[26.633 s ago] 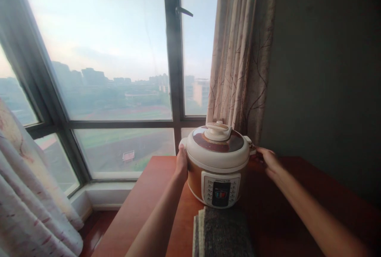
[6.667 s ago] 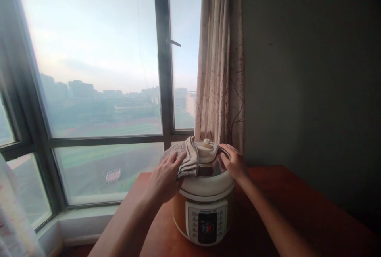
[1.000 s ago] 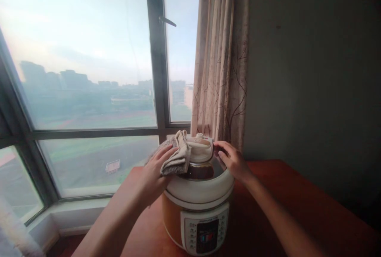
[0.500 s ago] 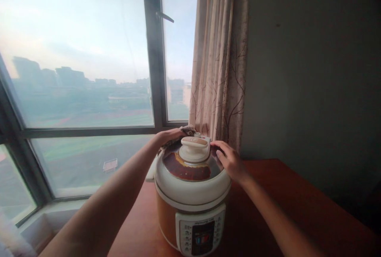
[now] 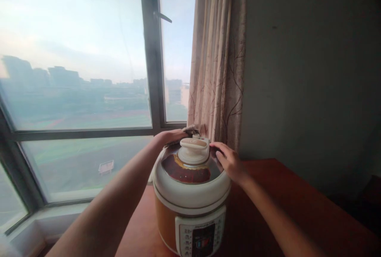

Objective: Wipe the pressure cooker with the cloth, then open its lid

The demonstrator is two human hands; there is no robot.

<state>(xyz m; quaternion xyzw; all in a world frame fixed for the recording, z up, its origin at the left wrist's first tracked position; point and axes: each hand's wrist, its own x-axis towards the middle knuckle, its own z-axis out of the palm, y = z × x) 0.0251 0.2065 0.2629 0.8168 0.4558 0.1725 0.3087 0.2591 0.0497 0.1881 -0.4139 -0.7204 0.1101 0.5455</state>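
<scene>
A cream and orange electric pressure cooker (image 5: pixel 190 205) stands on a reddish wooden table (image 5: pixel 285 209), its brown lid topped by a cream handle (image 5: pixel 193 150). My left hand (image 5: pixel 171 136) reaches over the far side of the lid and presses a grey-beige cloth (image 5: pixel 193 129) against the lid's back edge; most of the cloth is hidden behind the handle. Resting on the right of the lid beside the handle is my right hand (image 5: pixel 229 162), its fingers spread flat.
A large window with a dark frame (image 5: pixel 149 62) fills the left. A patterned beige curtain (image 5: pixel 217 62) hangs just behind the cooker. A dark wall (image 5: pixel 312 70) rises at the right, and the table runs on to the right.
My left hand has carried the cloth from the front left of the lid round to its far side. The right hand has stayed on the lid.
</scene>
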